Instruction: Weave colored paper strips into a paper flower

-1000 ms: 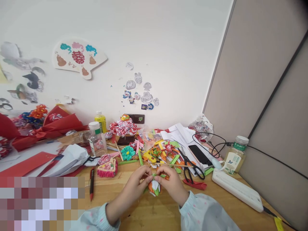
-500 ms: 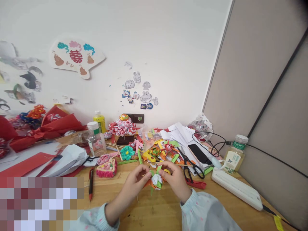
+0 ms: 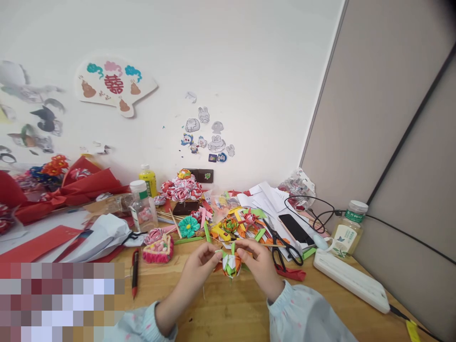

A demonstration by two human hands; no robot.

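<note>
A folded flower of green, white and orange paper strips (image 3: pixel 231 266) is held just above the wooden table, between my two hands. On its left side, my left hand (image 3: pixel 200 267) has thumb and fingers closed in a pinch. My right hand (image 3: pixel 261 267) pinches the right side near an upright green strip. The fingertips partly hide the flower's edges. Just behind lie a yellow tool (image 3: pixel 221 233), a finished green and orange paper flower (image 3: pixel 230 224) and a red one (image 3: pixel 250 217). Black-handled scissors (image 3: pixel 280 245) rest right of my right hand.
A pen (image 3: pixel 134 274) and a pink-edged triangular piece (image 3: pixel 157 251) lie to the left, with a clear jar (image 3: pixel 139 209) behind. To the right are a phone (image 3: pixel 295 229), a white power bank-like box (image 3: pixel 351 281), a labelled bottle (image 3: pixel 349 232) and cables.
The flower has turned between my fingers, so its green and white strips face differently and one green strip now points straight up. Both hands stay in nearly the same place.
</note>
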